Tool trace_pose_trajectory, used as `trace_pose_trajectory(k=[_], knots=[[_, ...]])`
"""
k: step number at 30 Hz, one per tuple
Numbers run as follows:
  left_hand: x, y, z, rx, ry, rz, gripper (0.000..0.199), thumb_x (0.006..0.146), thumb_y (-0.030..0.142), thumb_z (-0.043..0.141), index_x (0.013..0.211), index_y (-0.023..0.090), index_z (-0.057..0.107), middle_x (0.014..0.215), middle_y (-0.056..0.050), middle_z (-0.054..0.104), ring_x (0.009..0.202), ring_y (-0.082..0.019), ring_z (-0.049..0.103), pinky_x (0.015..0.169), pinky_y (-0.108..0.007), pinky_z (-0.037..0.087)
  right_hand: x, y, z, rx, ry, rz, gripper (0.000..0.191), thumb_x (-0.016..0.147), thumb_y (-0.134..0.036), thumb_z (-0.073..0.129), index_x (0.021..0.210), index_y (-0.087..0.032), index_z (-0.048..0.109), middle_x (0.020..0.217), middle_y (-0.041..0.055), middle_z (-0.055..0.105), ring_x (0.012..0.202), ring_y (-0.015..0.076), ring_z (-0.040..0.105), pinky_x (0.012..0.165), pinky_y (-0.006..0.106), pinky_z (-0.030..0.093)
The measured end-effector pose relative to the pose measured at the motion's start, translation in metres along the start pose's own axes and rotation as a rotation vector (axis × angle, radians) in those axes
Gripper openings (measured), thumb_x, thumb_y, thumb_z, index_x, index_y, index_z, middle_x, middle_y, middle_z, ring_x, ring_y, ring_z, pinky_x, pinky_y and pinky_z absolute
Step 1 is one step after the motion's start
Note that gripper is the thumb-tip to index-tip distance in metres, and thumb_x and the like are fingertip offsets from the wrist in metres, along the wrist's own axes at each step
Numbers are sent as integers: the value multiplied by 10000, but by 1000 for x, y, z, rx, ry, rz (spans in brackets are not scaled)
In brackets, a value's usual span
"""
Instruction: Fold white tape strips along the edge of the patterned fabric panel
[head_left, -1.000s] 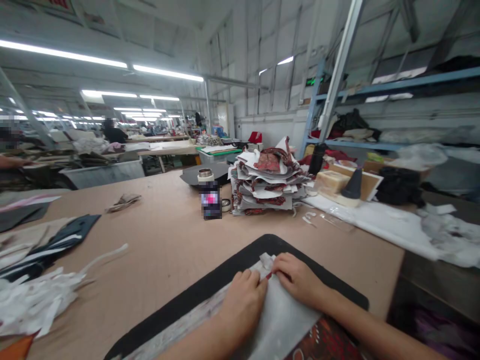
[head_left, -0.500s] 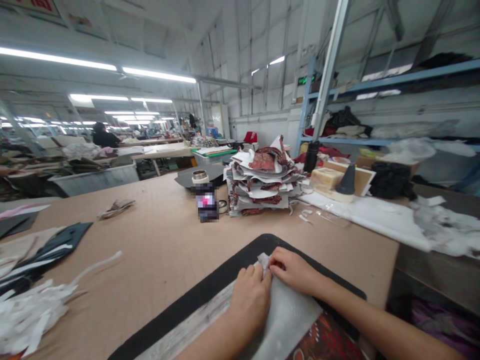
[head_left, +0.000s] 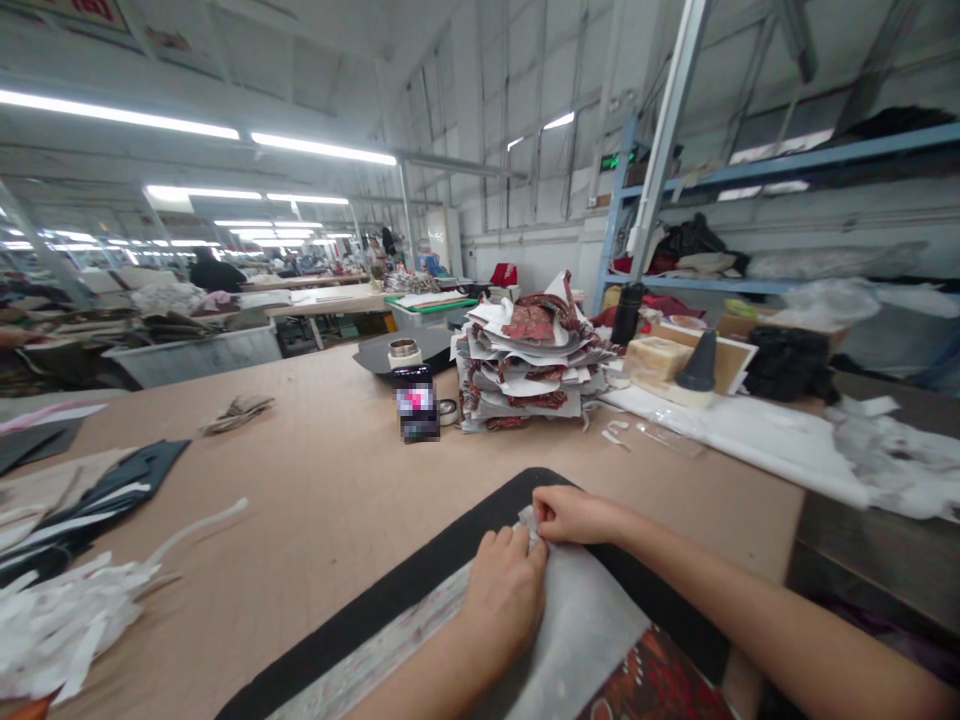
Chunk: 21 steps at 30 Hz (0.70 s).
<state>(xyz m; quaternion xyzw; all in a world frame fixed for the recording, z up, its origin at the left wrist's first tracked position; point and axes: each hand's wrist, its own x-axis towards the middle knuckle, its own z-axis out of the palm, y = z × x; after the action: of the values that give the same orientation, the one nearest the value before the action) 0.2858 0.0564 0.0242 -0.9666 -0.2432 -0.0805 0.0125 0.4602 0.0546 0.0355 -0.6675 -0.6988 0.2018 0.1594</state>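
A piece of red-brown patterned fabric [head_left: 652,680] with a whitish, translucent backing [head_left: 589,605] lies on a black mat [head_left: 420,560]. A long strip along its left side shows a faint print and looks folded over. My left hand [head_left: 506,590] presses on the backing near the far corner, its fingers bent and held close together. At that corner my right hand [head_left: 570,515] is closed in a pinch, with its fingertips at the small whitish tip of the cloth. The fingertips of both hands almost meet there, and the palms hide part of the fabric.
Beyond the mat stand a phone [head_left: 418,410], partly blurred, an open flask [head_left: 405,352] and a tall stack of fabric pieces [head_left: 532,370]. A dark cone [head_left: 699,362] stands at right. White scraps [head_left: 67,620] and dark cloth [head_left: 97,500] lie at left. The table edge [head_left: 795,530] runs at right.
My right hand has moved slightly up and away at the corner, and its fingers have curled in more. My left hand stays nearly in place on the backing.
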Motion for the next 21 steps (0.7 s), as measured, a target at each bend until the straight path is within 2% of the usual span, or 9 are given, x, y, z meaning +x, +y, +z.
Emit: trace_pose_trajectory(k=[4, 9, 11, 13, 16, 19, 21], knots=[[2, 1, 1, 2, -1, -10, 253, 880, 147, 359, 1067, 171, 527, 988, -79, 542, 890, -242, 480, 764, -385, 400, 6, 5, 2, 75, 11, 55, 45, 659, -124, 563, 675, -160, 540, 602, -38, 524, 538, 91, 444, 496, 202, 292], [-6, 0, -4, -42, -27, -41, 247, 893, 161, 365, 1066, 203, 537, 967, -64, 546, 886, -238, 486, 761, -374, 405, -4, 10, 15, 192, 155, 99, 56, 696, -169, 557, 719, -174, 507, 637, -37, 518, 593, 100, 462, 538, 206, 332], [-23, -7, -12, -77, -76, -83, 199, 873, 168, 414, 996, 200, 568, 970, -60, 554, 892, -235, 493, 772, -363, 405, -8, 15, 18, 258, 208, 125, 15, 749, -181, 471, 753, -184, 485, 616, -43, 492, 564, 98, 464, 522, 207, 346], [-49, -20, -21, -114, -144, -165, 152, 813, 159, 496, 934, 187, 584, 976, -59, 561, 895, -226, 502, 779, -341, 402, -11, 20, 21, 340, 227, 152, 85, 793, -240, 387, 790, -192, 457, 561, -57, 447, 485, 96, 446, 459, 202, 346], [-94, -43, -37, -144, -215, -326, 194, 697, 110, 566, 874, 185, 589, 927, -32, 581, 846, -197, 522, 743, -294, 392, -13, 27, 25, 437, 235, 152, 197, 808, -365, 312, 799, -197, 415, 521, -70, 400, 410, 92, 407, 391, 198, 335], [-129, -57, -52, -205, -237, -477, 210, 622, 64, 542, 773, 202, 589, 809, 24, 595, 760, -158, 533, 678, -246, 374, -10, 32, 28, 547, 235, 166, 291, 767, -477, 348, 780, -195, 419, 504, -71, 403, 372, 80, 370, 371, 200, 314], [-142, -60, -59, -234, -205, -528, 200, 620, 52, 519, 722, 212, 583, 751, 47, 594, 731, -142, 533, 655, -229, 365, -6, 35, 26, 606, 229, 174, 334, 719, -520, 421, 774, -192, 452, 496, -65, 424, 369, 83, 373, 370, 209, 310]])
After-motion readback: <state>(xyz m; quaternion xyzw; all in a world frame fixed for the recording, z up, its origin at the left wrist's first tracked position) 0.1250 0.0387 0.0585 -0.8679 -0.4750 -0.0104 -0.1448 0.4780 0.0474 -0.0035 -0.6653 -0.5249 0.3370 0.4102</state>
